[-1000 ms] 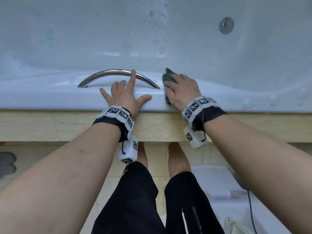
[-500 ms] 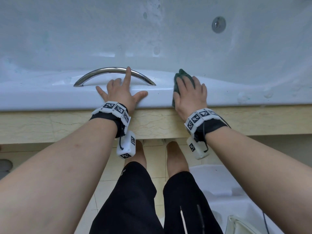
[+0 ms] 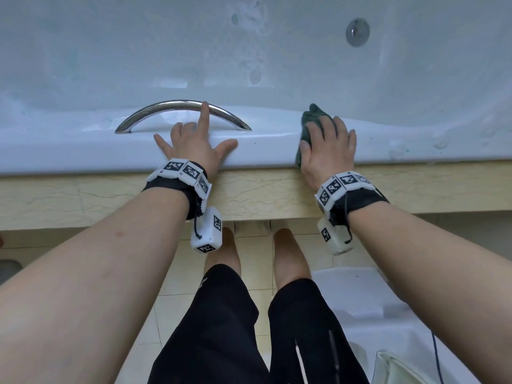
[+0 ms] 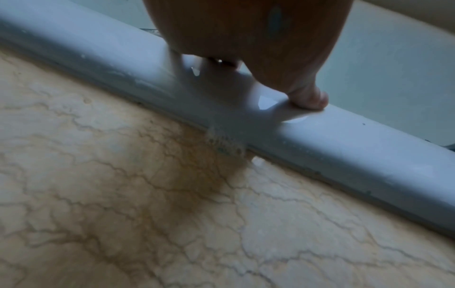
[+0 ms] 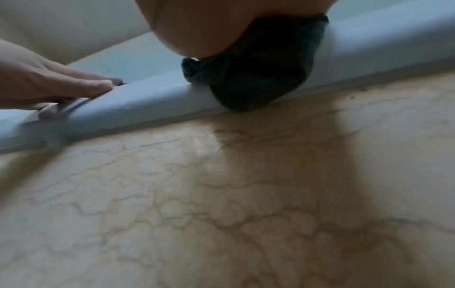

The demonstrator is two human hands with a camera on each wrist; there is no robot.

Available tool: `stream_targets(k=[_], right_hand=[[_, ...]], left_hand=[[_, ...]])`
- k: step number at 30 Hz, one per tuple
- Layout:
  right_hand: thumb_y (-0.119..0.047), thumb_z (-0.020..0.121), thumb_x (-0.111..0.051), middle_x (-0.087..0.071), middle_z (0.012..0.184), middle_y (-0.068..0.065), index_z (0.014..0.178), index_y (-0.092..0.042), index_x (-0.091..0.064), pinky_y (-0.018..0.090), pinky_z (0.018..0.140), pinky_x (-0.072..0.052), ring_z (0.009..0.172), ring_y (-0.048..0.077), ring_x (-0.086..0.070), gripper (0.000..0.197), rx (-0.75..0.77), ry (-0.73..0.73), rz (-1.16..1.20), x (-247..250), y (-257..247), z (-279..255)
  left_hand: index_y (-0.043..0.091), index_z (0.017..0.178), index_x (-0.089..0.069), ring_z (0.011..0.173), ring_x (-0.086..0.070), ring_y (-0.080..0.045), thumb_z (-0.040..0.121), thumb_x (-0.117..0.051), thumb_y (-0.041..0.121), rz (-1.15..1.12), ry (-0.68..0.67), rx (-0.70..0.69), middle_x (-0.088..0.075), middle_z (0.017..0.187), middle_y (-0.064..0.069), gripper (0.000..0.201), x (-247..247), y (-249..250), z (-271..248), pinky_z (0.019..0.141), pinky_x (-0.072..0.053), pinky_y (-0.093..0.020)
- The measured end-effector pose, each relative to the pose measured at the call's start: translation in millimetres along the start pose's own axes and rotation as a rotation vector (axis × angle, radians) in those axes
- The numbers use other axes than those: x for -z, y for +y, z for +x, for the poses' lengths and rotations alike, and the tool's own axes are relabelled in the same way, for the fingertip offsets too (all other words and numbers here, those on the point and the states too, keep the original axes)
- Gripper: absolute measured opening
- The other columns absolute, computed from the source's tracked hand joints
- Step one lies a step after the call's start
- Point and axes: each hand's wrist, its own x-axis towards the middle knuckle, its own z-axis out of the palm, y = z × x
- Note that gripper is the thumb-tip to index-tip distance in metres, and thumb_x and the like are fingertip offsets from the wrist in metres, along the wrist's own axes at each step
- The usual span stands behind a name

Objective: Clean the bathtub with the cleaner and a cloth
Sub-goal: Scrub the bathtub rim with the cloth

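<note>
The white bathtub's near rim (image 3: 83, 151) runs across the head view. My right hand (image 3: 328, 145) lies flat on a dark green cloth (image 3: 311, 117), pressing it onto the rim to the right of the chrome grab handle (image 3: 166, 106). In the right wrist view the cloth (image 5: 258, 74) bulges from under my palm (image 5: 209, 25) and hangs over the rim's outer edge. My left hand (image 3: 194, 142) rests spread on the rim, its index finger touching the handle; its thumb (image 4: 310, 99) presses on the rim (image 4: 344, 155). No cleaner bottle is in view.
Foam patches (image 3: 440, 142) sit on the rim farther right, and spots dot the tub's inner wall near a round metal fitting (image 3: 357, 31). A beige marble ledge (image 3: 249, 195) runs under the rim. A white object (image 3: 360, 295) and a cable lie on the floor at right.
My right hand has slid the cloth rightward along the rim, away from the handle's right end, and now lies flatter on it. The left hand has stayed in place.
</note>
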Motion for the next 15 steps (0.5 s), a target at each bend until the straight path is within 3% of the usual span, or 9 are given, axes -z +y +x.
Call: stream_targets(k=[3, 10, 15], right_hand=[[-0.035, 0.094, -0.034, -0.031, 0.148, 0.004, 0.135, -0.020, -0.041, 0.055, 0.113, -0.010, 0.140, 0.030, -0.019, 0.045, -0.003, -0.021, -0.009, -0.2, -10.0, -0.4], [-0.037, 0.094, -0.038, -0.031, 0.148, 0.002, 0.137, -0.023, -0.038, 0.055, 0.113, -0.003, 0.141, 0.029, -0.016, 0.045, 0.190, -0.080, 0.025, -8.2, -80.3, -2.3], [-0.037, 0.092, -0.039, -0.033, 0.146, -0.001, 0.127, -0.026, -0.046, 0.055, 0.113, -0.004, 0.140, 0.025, -0.019, 0.037, 0.125, -0.045, 0.065, -6.5, -59.8, 2.8]], left_hand=[[0.037, 0.152, 0.007, 0.146, -0.009, -0.027, 0.087, -0.039, 0.072, -0.004, -0.002, 0.008, -0.034, 0.150, -0.005, 0.087, -1.0, 0.7, -0.8, 0.112, 0.005, -0.061], [0.035, 0.152, 0.005, 0.146, -0.012, -0.028, 0.086, -0.041, 0.071, 0.002, 0.005, 0.018, -0.036, 0.150, -0.007, 0.088, -0.2, 2.0, -0.8, 0.112, 0.003, -0.061], [0.035, 0.153, 0.004, 0.145, -0.014, -0.029, 0.087, -0.043, 0.069, -0.009, 0.002, 0.032, -0.036, 0.148, -0.010, 0.088, 2.1, 5.0, -3.8, 0.112, 0.003, -0.061]])
